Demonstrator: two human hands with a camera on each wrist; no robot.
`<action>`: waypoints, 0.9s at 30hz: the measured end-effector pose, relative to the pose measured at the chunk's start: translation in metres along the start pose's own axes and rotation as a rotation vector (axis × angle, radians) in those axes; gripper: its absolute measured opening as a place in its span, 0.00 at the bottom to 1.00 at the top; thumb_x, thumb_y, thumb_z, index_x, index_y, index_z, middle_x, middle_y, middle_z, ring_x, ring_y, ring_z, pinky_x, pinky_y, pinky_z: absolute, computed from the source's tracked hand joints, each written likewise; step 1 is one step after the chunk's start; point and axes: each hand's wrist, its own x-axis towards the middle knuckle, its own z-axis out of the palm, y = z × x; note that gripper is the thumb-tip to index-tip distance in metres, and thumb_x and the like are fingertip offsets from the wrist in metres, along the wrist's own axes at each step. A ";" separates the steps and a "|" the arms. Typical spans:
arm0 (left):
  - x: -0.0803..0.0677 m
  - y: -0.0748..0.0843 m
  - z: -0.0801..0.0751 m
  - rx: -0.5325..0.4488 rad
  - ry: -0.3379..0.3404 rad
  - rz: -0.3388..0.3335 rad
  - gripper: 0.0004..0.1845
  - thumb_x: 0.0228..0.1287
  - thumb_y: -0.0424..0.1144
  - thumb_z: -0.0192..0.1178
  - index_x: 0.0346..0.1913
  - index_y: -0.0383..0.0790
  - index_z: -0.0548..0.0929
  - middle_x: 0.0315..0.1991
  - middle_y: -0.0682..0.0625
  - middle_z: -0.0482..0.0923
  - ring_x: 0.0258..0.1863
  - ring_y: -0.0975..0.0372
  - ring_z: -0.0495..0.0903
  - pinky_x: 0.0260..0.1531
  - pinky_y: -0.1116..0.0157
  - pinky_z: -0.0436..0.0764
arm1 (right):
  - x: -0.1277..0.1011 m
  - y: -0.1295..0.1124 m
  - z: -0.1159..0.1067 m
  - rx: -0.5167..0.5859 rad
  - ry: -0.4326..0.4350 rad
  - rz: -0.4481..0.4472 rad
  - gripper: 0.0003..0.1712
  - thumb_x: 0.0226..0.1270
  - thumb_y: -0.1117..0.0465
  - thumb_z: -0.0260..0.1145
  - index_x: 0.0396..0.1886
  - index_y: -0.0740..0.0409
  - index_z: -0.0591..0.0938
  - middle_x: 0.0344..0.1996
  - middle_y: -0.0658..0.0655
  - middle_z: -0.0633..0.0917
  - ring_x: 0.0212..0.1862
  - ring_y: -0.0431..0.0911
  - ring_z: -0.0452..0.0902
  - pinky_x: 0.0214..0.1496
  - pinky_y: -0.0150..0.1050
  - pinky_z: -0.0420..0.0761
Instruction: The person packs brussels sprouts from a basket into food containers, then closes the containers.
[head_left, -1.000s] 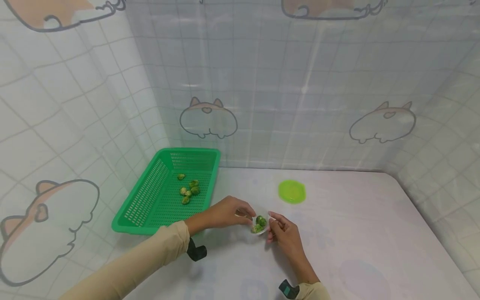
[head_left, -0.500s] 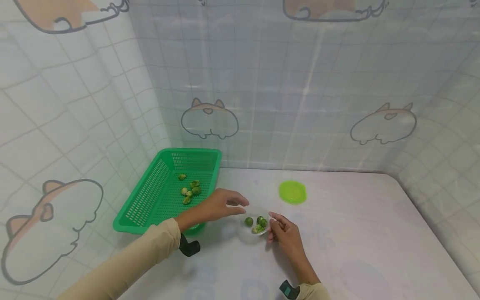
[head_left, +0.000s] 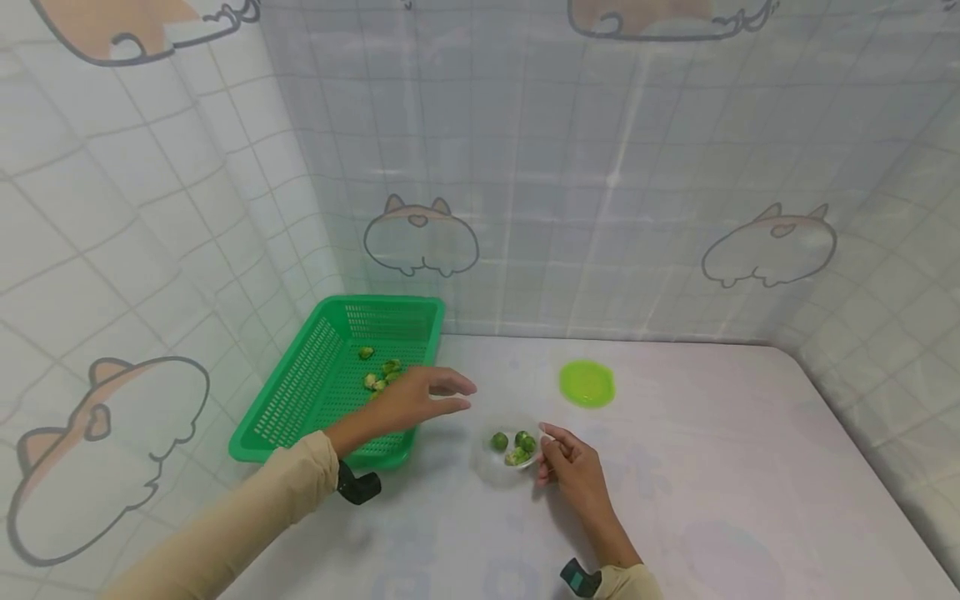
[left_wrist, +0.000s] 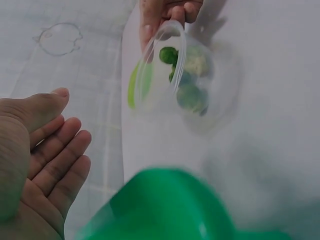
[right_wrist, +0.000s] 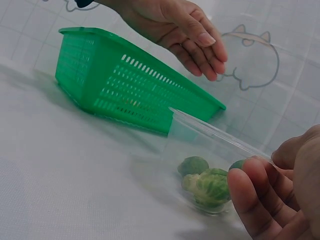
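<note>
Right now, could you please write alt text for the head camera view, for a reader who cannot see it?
A person's right hand pinches the rim of a clear plastic container holding a few Brussels sprouts on a pale table. The open left hand hovers by a green basket with more sprouts; a green lid lies beyond.

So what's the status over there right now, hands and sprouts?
Left hand open, empty, above green basket edge. Right hand pinches clear container rim; three sprouts inside. Nothing between hands.
</note>
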 end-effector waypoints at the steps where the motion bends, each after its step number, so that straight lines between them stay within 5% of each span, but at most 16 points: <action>1: -0.001 -0.001 -0.003 0.006 0.006 -0.005 0.13 0.68 0.50 0.67 0.53 0.56 0.86 0.52 0.58 0.85 0.55 0.61 0.83 0.58 0.57 0.81 | 0.000 0.000 0.000 -0.003 0.000 0.001 0.22 0.76 0.58 0.64 0.65 0.60 0.79 0.34 0.67 0.84 0.26 0.46 0.81 0.31 0.36 0.86; 14: -0.016 -0.020 -0.051 0.026 0.137 -0.041 0.14 0.69 0.51 0.66 0.54 0.57 0.86 0.53 0.56 0.85 0.53 0.63 0.84 0.52 0.59 0.84 | 0.001 0.004 0.000 -0.002 -0.004 -0.030 0.21 0.76 0.60 0.63 0.65 0.62 0.79 0.32 0.65 0.84 0.24 0.45 0.81 0.31 0.37 0.87; 20: -0.023 -0.038 -0.068 -0.038 0.141 -0.021 0.16 0.70 0.45 0.65 0.58 0.46 0.85 0.55 0.44 0.85 0.52 0.58 0.85 0.49 0.63 0.85 | 0.001 0.003 0.000 0.004 0.002 -0.025 0.22 0.75 0.60 0.64 0.64 0.61 0.79 0.31 0.64 0.84 0.25 0.44 0.81 0.31 0.37 0.87; 27: -0.030 -0.063 -0.084 0.004 0.179 -0.062 0.15 0.70 0.46 0.65 0.57 0.50 0.85 0.53 0.48 0.86 0.51 0.60 0.85 0.49 0.64 0.85 | 0.000 0.004 0.000 0.011 -0.006 -0.038 0.22 0.75 0.59 0.64 0.65 0.61 0.79 0.31 0.65 0.84 0.24 0.44 0.81 0.31 0.38 0.87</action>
